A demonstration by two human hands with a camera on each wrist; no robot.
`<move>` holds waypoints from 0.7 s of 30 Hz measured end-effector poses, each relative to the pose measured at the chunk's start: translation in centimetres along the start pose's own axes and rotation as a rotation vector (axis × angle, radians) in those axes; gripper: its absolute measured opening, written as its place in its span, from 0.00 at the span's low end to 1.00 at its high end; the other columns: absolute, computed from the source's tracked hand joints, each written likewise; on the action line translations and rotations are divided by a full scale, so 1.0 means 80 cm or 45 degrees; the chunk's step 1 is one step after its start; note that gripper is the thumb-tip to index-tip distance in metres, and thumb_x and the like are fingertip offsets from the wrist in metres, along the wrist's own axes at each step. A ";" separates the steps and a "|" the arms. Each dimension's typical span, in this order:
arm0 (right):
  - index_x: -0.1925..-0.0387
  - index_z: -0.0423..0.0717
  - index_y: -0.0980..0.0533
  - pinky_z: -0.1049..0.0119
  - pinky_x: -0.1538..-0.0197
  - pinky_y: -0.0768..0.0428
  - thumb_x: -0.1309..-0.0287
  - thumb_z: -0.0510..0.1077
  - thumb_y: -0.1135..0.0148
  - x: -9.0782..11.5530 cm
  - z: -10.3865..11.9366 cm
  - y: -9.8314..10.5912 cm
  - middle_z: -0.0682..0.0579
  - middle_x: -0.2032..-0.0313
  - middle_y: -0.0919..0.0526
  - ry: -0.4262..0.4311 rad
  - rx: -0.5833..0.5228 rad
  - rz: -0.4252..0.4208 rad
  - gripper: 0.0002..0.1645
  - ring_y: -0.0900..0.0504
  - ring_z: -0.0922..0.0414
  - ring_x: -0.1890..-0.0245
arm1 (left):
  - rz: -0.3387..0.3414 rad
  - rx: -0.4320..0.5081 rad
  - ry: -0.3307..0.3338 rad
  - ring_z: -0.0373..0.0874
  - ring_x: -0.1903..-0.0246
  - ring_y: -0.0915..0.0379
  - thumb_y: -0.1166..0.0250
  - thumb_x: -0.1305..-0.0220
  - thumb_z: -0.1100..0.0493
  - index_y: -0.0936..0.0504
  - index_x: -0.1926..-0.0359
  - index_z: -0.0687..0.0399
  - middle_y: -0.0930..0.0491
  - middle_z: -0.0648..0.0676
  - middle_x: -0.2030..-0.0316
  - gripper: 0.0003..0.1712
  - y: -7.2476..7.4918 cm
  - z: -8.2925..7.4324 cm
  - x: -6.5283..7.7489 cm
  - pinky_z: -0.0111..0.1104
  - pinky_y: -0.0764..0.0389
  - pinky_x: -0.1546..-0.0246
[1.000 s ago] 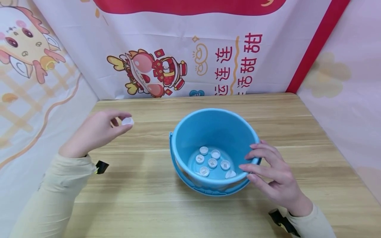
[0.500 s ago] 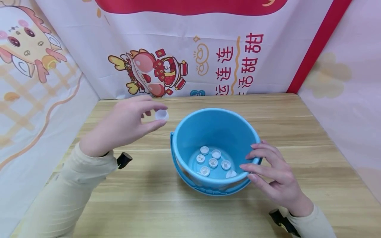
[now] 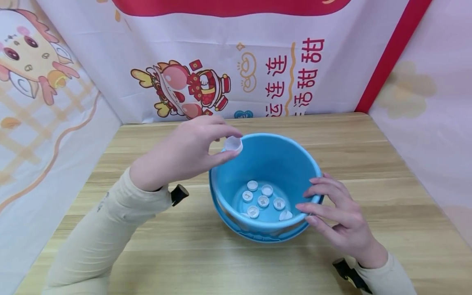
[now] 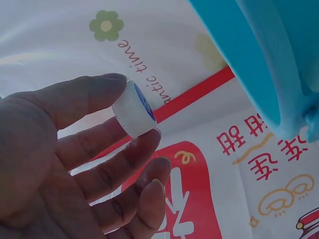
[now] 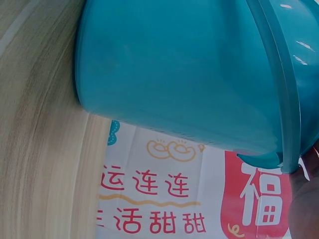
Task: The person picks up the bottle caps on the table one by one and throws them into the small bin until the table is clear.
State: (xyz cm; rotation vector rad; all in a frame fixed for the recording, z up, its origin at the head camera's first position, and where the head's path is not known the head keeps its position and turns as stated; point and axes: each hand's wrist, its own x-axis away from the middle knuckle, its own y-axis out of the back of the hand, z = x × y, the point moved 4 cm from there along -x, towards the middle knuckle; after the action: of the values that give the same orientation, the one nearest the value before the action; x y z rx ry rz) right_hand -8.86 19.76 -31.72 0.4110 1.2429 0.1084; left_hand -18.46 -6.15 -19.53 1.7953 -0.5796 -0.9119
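A light-blue bucket (image 3: 274,157) stands on the wooden table, its wall (image 5: 174,74) filling much of the right wrist view. My left hand (image 3: 189,149) pinches a white bottle cap (image 3: 233,144) between thumb and fingers, over the bucket's left rim. In the left wrist view the cap (image 4: 133,110) shows a blue face, and the other fingers are bent loosely beneath it. My right hand (image 3: 343,213) grips the bucket's right rim, fingertips inside. Several white caps (image 3: 263,201) lie flat on the bucket floor; a white piece (image 3: 285,215) leans near its front wall.
The bucket's blue handle (image 3: 254,236) hangs down along its front. Wooden tabletop (image 3: 177,254) surrounds the bucket. Printed white cloth (image 3: 206,49) rises behind the table and along both sides.
My left hand has moved right with the bottle cap, from the table's left side to above the bucket's left rim. The right hand and bucket have stayed in place.
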 end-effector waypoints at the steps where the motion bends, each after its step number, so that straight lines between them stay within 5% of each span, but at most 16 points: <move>1: 0.66 0.38 0.14 0.54 0.31 0.38 0.31 0.48 0.40 0.000 0.000 0.000 0.36 0.62 0.21 0.001 -0.002 0.001 0.18 0.27 0.43 0.44 | 0.009 -0.005 -0.006 0.45 0.52 0.22 0.29 0.39 0.50 0.16 0.45 0.53 0.18 0.52 0.52 0.22 -0.001 -0.001 -0.001 0.36 0.17 0.59; 21: 0.65 0.39 0.14 0.55 0.31 0.39 0.31 0.48 0.40 0.001 -0.002 0.000 0.37 0.62 0.21 -0.017 -0.006 0.015 0.17 0.28 0.45 0.42 | 0.103 0.012 -0.041 0.43 0.52 0.23 0.27 0.40 0.50 0.17 0.43 0.53 0.18 0.51 0.51 0.25 -0.016 -0.004 -0.024 0.36 0.19 0.55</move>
State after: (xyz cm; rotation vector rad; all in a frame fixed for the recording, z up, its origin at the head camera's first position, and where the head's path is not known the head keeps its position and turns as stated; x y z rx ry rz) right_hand -8.98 19.83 -31.79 0.4142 1.2268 0.1188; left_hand -19.37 -4.10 -20.03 1.7555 -0.6732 -0.8850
